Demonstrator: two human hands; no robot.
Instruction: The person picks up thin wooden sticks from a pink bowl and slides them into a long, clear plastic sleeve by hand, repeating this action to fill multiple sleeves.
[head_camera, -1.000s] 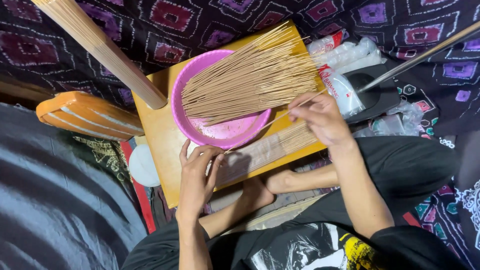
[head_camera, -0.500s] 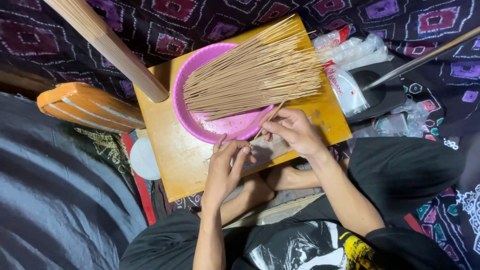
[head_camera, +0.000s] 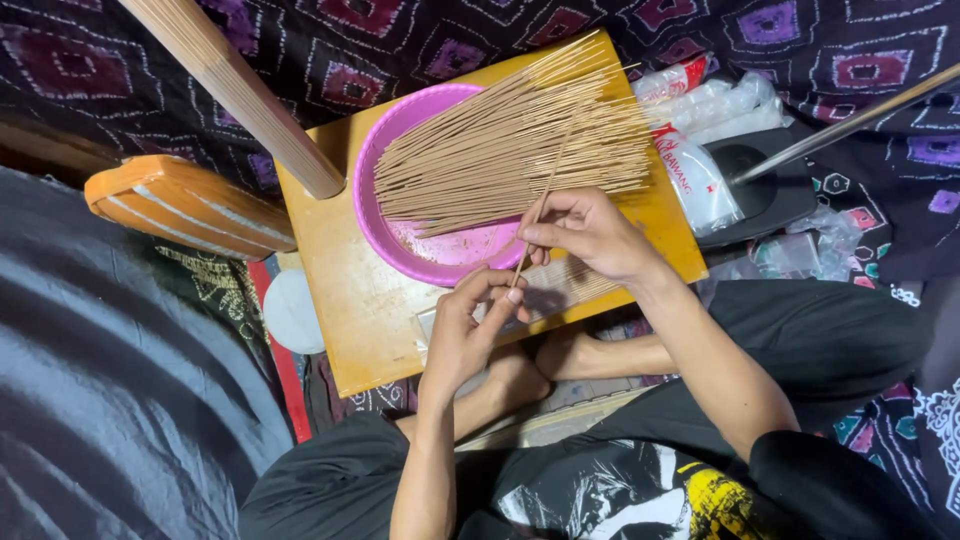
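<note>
Over the near board, right hand is now pinching one lifted stick; left hand fingers closing on its lower end, both hands shifted nearer

Bright magenta-pink round plastic basin sits on the yellow-ochre wooden board, and the heap of thin sticks across it is pale tan all through. The single thin stick shows the same pale tan. Underneath, the dark cloth runs black-purple with violet and maroon squares outlined in white dots. On one side, an orange curved object carries pale stripes. A thick bundle of beige sticks crosses above it. Grey satin fabric shines in soft folds. The black shirt shows a white and yellow print.
</note>
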